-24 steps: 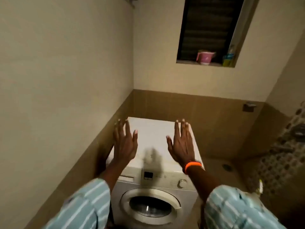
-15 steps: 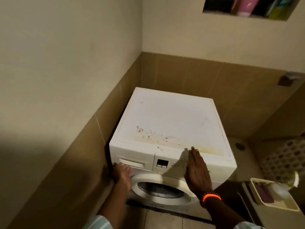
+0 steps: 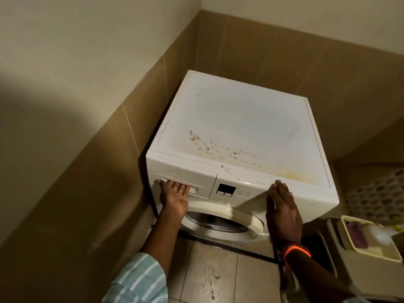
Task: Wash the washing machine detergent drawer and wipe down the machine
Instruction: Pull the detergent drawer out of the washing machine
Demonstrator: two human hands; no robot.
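Note:
A white front-loading washing machine point(image 3: 240, 114) stands in a tiled corner, with brown specks and a yellow stain point(image 3: 209, 147) on the front part of its top. The detergent drawer point(image 3: 196, 174) at the upper left of its front is closed. My left hand point(image 3: 175, 197) is palm up, its fingertips tucked into the drawer's handle recess. My right hand point(image 3: 282, 211) lies flat against the right side of the control panel, fingers straight, holding nothing. An orange band sits on that wrist.
The tiled wall runs close along the machine's left side and back. A small display point(image 3: 226, 190) sits beside the drawer, above the round door point(image 3: 220, 221). A cream tub point(image 3: 347, 241) holding cleaning items and a perforated basket point(image 3: 376, 193) stand on the right. Floor tiles point(image 3: 209, 274) lie below.
The view has come closer and tilted down. My left hand rose from below the drawer into its handle recess. My right hand stayed flat on the panel's right side.

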